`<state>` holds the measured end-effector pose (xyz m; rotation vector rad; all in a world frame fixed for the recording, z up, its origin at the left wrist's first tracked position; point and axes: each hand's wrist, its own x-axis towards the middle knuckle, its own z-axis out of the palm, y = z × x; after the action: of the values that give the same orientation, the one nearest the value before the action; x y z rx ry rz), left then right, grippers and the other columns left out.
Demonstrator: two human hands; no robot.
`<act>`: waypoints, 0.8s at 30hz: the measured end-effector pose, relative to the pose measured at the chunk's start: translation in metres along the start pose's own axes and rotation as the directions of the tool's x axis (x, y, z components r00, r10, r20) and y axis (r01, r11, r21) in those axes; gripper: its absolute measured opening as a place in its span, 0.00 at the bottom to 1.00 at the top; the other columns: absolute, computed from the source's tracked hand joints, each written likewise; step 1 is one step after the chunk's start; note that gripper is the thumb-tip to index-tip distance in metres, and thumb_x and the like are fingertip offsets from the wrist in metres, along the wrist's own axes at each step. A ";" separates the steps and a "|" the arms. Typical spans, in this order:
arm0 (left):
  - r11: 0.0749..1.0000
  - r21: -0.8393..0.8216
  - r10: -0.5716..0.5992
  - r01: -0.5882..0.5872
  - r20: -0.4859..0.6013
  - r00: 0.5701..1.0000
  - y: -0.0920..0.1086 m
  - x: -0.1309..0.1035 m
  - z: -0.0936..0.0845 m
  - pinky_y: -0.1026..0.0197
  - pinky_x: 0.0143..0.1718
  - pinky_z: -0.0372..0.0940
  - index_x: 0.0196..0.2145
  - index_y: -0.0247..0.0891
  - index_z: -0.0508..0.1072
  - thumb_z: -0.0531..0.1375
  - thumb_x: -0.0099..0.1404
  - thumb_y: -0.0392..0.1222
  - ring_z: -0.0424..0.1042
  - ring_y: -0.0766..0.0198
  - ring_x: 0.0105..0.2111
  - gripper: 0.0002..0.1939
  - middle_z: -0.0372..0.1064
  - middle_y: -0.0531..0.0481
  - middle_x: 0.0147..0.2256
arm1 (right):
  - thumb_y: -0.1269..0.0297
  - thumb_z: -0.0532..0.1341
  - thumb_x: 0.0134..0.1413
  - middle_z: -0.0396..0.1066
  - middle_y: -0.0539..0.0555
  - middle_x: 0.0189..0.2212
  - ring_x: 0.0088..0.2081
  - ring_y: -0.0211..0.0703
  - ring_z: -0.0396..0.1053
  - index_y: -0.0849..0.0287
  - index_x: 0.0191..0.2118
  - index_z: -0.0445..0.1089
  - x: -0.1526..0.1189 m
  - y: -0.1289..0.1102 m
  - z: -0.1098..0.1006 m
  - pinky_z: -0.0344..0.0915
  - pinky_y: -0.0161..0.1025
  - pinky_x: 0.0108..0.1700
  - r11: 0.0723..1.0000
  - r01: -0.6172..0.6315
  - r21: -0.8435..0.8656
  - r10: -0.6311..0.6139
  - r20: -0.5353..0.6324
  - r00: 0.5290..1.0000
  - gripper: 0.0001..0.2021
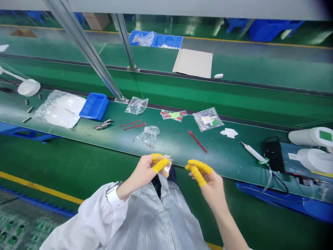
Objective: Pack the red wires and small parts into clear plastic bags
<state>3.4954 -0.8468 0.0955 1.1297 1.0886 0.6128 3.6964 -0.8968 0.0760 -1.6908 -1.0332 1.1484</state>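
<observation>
My left hand [153, 168], with yellow finger cots on its fingertips, pinches a small clear plastic bag [167, 169] in front of my lap. To its right, my right hand [205, 175] also wears yellow finger cots. Its thumb and fingers are pressed together, and what may be between them is too small to make out. Beyond the hands, on the green bench [171, 149], rests an open clear bag [150, 135] with small metal parts. A bundle of red wires [197, 141] lies past my right hand, and more red wires [135, 126] lie left of it.
A blue tray [94, 106], a large plastic bag [62, 108] and metal rods [103, 125] sit on the left. Sealed bags [208, 119] and a red-and-green packet [173, 115] line the back. A dispensing syringe [253, 152] lies right, beside a box-shaped device [291, 156]. A metal post [85, 52] rises behind.
</observation>
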 end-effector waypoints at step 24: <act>0.988 0.094 0.094 -0.118 0.227 0.969 0.068 -0.027 0.028 0.72 0.21 0.58 0.25 0.36 0.70 0.50 0.66 0.49 0.59 0.75 0.14 0.18 0.61 0.58 0.13 | 0.62 0.67 0.44 0.71 0.50 0.16 0.17 0.32 0.67 0.59 0.28 0.76 0.031 -0.119 -0.046 0.66 0.26 0.21 0.956 -0.287 0.057 0.134 0.785 0.605 0.06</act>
<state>3.5184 -0.8571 0.1695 1.3235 0.8806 0.5021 3.7273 -0.8382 0.1892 -1.1624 -1.1843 2.1842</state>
